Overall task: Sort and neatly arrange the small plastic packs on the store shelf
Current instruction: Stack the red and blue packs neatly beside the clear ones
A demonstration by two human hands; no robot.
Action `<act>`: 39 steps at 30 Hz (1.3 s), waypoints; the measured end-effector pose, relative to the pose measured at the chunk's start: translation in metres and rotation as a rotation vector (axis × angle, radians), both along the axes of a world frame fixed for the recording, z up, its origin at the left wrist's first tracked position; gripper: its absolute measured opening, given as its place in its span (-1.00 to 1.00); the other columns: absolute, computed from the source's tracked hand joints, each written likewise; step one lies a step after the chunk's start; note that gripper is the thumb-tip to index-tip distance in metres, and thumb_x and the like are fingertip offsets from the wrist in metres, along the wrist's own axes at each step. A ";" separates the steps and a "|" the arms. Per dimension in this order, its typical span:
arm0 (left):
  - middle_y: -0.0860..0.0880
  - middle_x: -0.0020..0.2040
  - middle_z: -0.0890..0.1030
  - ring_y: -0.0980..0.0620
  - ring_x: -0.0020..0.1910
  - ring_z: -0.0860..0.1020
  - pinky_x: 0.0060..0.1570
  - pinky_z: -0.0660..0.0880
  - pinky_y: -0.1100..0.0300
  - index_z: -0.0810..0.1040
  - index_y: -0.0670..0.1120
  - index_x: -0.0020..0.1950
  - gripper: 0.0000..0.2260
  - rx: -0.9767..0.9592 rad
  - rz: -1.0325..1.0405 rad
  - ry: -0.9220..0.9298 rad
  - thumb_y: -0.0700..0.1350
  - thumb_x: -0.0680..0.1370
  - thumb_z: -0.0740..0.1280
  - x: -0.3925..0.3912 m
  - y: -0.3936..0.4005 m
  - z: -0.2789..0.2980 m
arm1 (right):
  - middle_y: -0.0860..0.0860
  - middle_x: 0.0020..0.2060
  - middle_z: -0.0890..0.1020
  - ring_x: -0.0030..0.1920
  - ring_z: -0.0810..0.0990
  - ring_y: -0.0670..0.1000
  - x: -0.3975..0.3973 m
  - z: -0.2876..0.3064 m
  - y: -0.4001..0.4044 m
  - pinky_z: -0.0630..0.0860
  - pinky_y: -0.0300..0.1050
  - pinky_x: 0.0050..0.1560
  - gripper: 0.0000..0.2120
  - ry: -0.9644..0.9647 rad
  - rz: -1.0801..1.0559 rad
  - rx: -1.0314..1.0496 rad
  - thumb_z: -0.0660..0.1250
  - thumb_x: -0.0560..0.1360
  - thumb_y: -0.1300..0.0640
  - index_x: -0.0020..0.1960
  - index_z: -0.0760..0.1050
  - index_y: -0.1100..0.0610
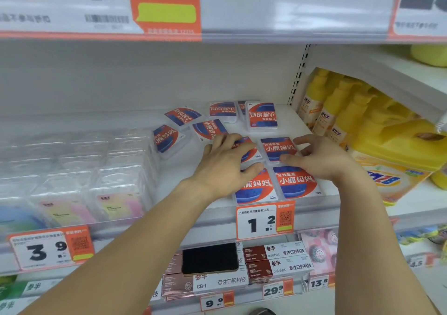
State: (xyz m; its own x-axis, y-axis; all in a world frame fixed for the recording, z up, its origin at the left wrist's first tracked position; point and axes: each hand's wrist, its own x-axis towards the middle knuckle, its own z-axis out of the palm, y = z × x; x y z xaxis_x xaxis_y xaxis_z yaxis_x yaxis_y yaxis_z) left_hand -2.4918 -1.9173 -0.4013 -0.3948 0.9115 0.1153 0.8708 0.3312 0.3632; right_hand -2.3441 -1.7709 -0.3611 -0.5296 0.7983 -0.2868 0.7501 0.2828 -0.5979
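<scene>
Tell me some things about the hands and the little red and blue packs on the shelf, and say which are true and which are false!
1. Both hands are on packs in the tidy block at the front. True: the left hand and right hand each lie on one.
2. Every pack is lined up straight. False: the packs at the back lie crooked.
3. The price tag under the packs reads 3.9. False: it reads 1.2.
4. Yellow bottles stand to the right. True.

floss packs (pixel 296 181): clear glossy plastic, printed paper labels | shelf (pixel 290 123): smooth matt white | price tag (pixel 264 221): paper
</scene>
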 end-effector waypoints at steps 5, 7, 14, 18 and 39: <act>0.12 0.47 0.31 0.07 0.46 0.20 0.42 0.19 0.06 0.31 0.12 0.46 -0.52 0.019 -0.035 -0.044 0.21 0.57 0.21 0.001 -0.003 0.002 | 0.03 0.08 0.63 -0.04 0.69 0.09 0.006 0.003 0.003 0.65 0.14 0.05 -0.35 -0.026 0.033 -0.053 0.59 0.33 -0.07 0.32 0.39 -0.04; 0.12 0.45 0.33 0.08 0.45 0.23 0.41 0.22 0.07 0.33 0.12 0.45 -0.53 0.020 -0.048 -0.070 0.20 0.56 0.24 0.001 -0.005 0.003 | 0.02 0.07 0.64 -0.05 0.70 0.08 0.005 0.002 0.003 0.66 0.15 0.05 -0.38 -0.021 0.043 -0.055 0.60 0.31 -0.06 0.27 0.40 -0.05; 0.12 0.44 0.36 0.12 0.43 0.26 0.37 0.31 0.08 0.38 0.09 0.43 -0.55 0.045 -0.022 -0.127 0.15 0.56 0.28 0.005 -0.008 0.005 | -0.05 0.26 0.53 0.07 0.66 0.06 0.003 0.007 -0.005 0.65 0.09 0.06 -0.35 0.017 0.152 -0.063 0.54 0.39 -0.05 0.40 0.34 -0.19; 0.15 0.50 0.29 0.15 0.47 0.19 0.40 0.28 0.09 0.33 0.12 0.48 -0.54 0.028 -0.030 -0.159 0.15 0.58 0.25 0.005 -0.012 0.003 | -0.08 0.39 0.44 0.06 0.59 -0.02 -0.001 0.008 -0.011 0.63 -0.03 0.06 -0.49 0.003 0.259 -0.032 0.47 0.47 -0.02 0.38 0.42 -0.16; 0.14 0.51 0.27 0.15 0.48 0.14 0.41 0.26 0.12 0.26 0.12 0.51 -0.54 0.022 -0.030 -0.188 0.08 0.61 0.23 0.014 -0.013 0.004 | -0.05 0.34 0.48 0.10 0.64 0.02 0.007 -0.002 0.003 0.67 -0.04 -0.04 -0.43 0.040 0.222 -0.067 0.52 0.43 -0.02 0.38 0.41 -0.18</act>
State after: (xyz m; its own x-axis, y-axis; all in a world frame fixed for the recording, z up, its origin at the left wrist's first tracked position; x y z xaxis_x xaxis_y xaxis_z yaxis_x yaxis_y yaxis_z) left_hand -2.4777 -1.9300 -0.3972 -0.3842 0.9212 0.0620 0.7962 0.2965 0.5274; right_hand -2.3370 -1.7683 -0.3628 -0.7018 0.6409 -0.3110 0.6495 0.3964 -0.6488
